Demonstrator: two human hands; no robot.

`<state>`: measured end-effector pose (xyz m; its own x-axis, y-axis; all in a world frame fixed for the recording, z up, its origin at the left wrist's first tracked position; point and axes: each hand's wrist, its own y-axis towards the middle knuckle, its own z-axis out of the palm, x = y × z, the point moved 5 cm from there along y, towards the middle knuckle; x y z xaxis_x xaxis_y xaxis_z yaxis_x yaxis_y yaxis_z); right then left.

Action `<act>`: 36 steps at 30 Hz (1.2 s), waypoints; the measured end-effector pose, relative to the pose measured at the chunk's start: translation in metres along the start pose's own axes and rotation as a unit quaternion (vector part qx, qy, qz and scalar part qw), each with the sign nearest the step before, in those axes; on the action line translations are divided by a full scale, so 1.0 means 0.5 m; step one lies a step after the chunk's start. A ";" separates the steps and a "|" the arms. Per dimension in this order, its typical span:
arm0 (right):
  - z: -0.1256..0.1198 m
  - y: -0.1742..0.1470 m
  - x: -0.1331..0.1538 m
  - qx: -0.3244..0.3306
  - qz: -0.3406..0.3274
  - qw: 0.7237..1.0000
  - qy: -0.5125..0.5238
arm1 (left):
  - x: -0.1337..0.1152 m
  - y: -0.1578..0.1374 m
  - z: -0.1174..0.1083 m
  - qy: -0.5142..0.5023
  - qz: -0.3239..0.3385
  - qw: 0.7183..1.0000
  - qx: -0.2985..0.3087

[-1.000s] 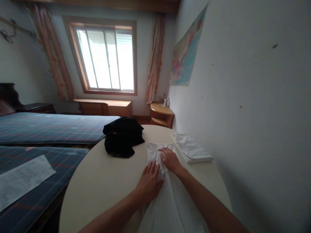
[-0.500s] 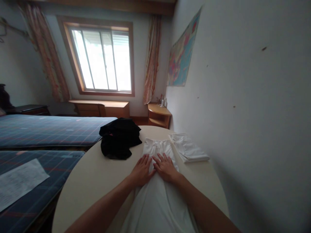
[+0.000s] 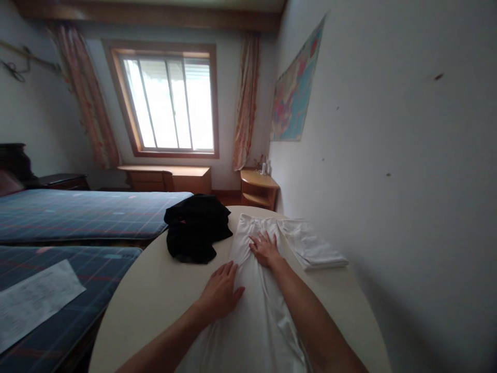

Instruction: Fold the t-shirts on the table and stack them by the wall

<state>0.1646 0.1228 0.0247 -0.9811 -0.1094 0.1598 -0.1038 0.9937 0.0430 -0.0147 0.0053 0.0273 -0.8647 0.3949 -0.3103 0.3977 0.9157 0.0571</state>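
White pants (image 3: pixel 252 326) lie lengthwise on the round table (image 3: pixel 151 295), their gathered waistband at the far end and the near part running out of view below. My right hand (image 3: pixel 264 249) rests flat on them just below the waistband, fingers spread. Nearer to me, my left hand (image 3: pixel 221 290) lies along their left edge, fingers stretched out and the thumb on the cloth. Small creases run down the fabric between my hands. Right of the waistband, a folded white garment (image 3: pixel 320 251) touches or nearly touches the pants.
A crumpled black garment (image 3: pixel 196 230) sits at the table's far left. To the left are plaid mattresses (image 3: pixel 97 215), with a printed sheet (image 3: pixel 39 303) on the nearer one. A white wall (image 3: pixel 407 233) stands close on the right. Beyond the table is a small corner shelf (image 3: pixel 260 181).
My hands have moved apart: the right slid away from me toward the waistband, the left came back toward me along the left edge. The waistband end is spread wider.
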 end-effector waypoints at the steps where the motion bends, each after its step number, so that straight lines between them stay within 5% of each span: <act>1: -0.007 0.002 0.004 -0.027 -0.008 1.000 -0.011 | 0.003 -0.004 -0.002 -0.002 -0.009 1.000 -0.003; 7: -0.019 -0.037 0.028 -0.100 0.008 0.995 -0.006 | 0.024 -0.021 -0.022 -0.013 -0.048 0.998 -0.031; 11: 0.008 -0.085 0.022 -0.036 0.077 0.996 0.016 | 0.027 -0.032 -0.009 -0.025 -0.021 0.999 -0.026; 15: 0.033 -0.099 0.018 0.048 0.071 0.996 0.029 | 0.025 -0.034 0.016 -0.021 -0.009 1.000 -0.002; 22: 0.027 -0.033 0.015 0.054 0.055 0.996 0.044 | 0.035 0.013 0.015 -0.022 -0.013 1.000 0.001; 27: 0.017 0.000 0.012 0.057 0.054 0.996 0.041 | 0.066 0.007 -0.020 -0.038 -0.012 0.995 -0.094; 36: 0.003 -0.083 0.038 0.093 0.038 0.994 0.030 | 0.094 -0.068 -0.065 -0.054 -0.103 0.993 -0.033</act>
<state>0.1500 0.0796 0.0246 -0.9765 -0.0291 0.2137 -0.0631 0.9860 -0.1540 -0.0791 -0.0048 0.0417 -0.8862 0.1924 -0.4214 0.1925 0.9804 0.0428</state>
